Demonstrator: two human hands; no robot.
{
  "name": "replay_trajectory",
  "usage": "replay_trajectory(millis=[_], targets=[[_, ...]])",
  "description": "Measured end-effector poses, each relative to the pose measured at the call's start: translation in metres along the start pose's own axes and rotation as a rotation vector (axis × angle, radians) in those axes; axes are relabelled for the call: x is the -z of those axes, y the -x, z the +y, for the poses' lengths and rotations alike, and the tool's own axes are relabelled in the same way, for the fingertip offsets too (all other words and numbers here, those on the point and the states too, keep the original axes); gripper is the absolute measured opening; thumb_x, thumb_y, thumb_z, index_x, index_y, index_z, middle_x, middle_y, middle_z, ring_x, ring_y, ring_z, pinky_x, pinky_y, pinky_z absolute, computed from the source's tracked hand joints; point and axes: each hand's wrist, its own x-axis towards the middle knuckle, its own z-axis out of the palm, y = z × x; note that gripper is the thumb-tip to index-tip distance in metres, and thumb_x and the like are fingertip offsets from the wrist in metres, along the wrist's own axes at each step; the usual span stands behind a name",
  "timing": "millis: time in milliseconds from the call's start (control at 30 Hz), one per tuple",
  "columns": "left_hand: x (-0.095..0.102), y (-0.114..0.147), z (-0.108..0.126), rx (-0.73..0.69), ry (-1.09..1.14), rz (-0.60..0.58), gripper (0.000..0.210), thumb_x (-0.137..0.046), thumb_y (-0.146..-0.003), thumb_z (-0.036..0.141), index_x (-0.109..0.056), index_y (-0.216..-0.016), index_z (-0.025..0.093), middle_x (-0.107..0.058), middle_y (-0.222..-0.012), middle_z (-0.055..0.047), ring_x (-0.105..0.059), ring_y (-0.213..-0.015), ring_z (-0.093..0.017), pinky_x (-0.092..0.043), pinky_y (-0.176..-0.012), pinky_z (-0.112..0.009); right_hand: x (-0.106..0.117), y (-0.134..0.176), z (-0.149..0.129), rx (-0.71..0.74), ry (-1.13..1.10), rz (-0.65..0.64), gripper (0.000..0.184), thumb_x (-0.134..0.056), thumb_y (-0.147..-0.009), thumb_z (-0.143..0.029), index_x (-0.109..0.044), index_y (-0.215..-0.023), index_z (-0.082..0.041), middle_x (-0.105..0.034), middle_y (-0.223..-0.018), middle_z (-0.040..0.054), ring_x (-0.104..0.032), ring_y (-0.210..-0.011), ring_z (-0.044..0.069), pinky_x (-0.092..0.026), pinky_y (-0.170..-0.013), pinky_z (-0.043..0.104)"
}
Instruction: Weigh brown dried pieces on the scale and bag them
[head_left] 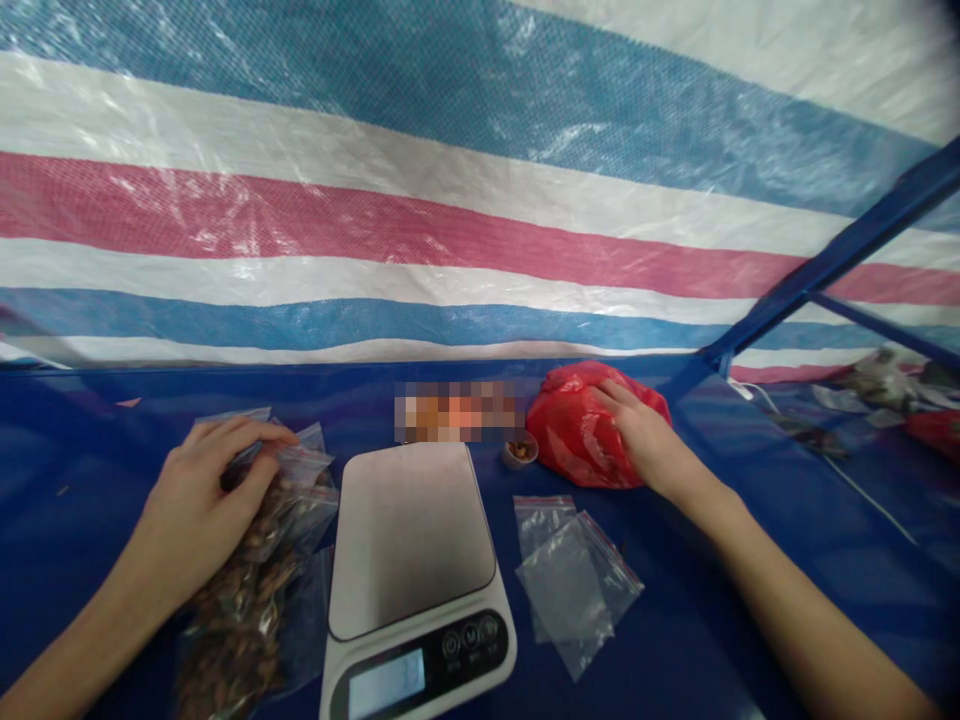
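Observation:
My left hand lies curled over a pile of clear zip-lock bags filled with brown dried pieces, thumb and forefinger closed at the top of one bag. On the right, my right hand grips the side and top of a bulging red plastic bag; its thumb is hidden. Between the hands stands a white kitchen scale with nothing on its plate; the figures on its lit display are too blurred to read. Beside the red bag sits a small cup with brown pieces in it.
Flat zip-lock bags without contents overlap right of the scale on the blue table. A pixelated patch hides something behind the scale. A striped tarp hangs at the back, and a blue metal bar slants across the right side.

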Motion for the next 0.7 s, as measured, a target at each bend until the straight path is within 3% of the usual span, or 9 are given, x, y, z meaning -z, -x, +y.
replay_trajectory(millis=[200, 400, 533, 700], targets=[[0.000, 0.000, 0.003, 0.003, 0.020, 0.016, 0.030, -0.051, -0.085, 0.045, -0.075, -0.087, 0.026, -0.077, -0.097, -0.006, -0.063, -0.104, -0.034, -0.047, -0.099, -0.051, 0.010, -0.003, 0.002, -0.021, -0.061, 0.017, 0.048, -0.046, -0.083, -0.002, -0.069, -0.122, -0.019, -0.074, -0.117, 0.0140, -0.072, -0.111, 0.030, -0.058, -0.098, 0.043], [-0.001, 0.002, -0.001, 0.000, 0.004, 0.017, 0.033, -0.050, -0.087, 0.047, -0.075, -0.088, 0.026, -0.077, -0.098, -0.007, -0.062, -0.105, -0.034, -0.046, -0.099, -0.051, 0.022, -0.006, -0.006, -0.054, -0.144, 0.130, 0.029, -0.043, -0.101, -0.012, -0.070, -0.107, -0.020, -0.074, -0.107, 0.0109, -0.073, -0.096, 0.027, -0.055, -0.086, 0.037], [-0.004, 0.002, -0.005, -0.009, -0.007, 0.024, 0.031, -0.050, -0.087, 0.045, -0.075, -0.090, 0.026, -0.077, -0.100, -0.006, -0.062, -0.107, -0.033, -0.046, -0.101, -0.050, 0.042, -0.005, -0.014, -0.109, -0.084, 0.229, 0.022, -0.049, -0.104, -0.019, -0.070, -0.105, -0.021, -0.073, -0.104, 0.0091, -0.073, -0.088, 0.025, -0.054, -0.080, 0.035], [-0.006, 0.001, -0.005, 0.003, -0.015, 0.026, 0.031, -0.050, -0.087, 0.045, -0.075, -0.090, 0.027, -0.077, -0.100, -0.006, -0.063, -0.108, -0.033, -0.046, -0.102, -0.050, 0.054, -0.006, -0.052, -0.049, -0.170, 0.407, 0.014, -0.056, -0.104, -0.020, -0.069, -0.102, -0.022, -0.073, -0.099, 0.0072, -0.071, -0.090, 0.023, -0.055, -0.084, 0.035]])
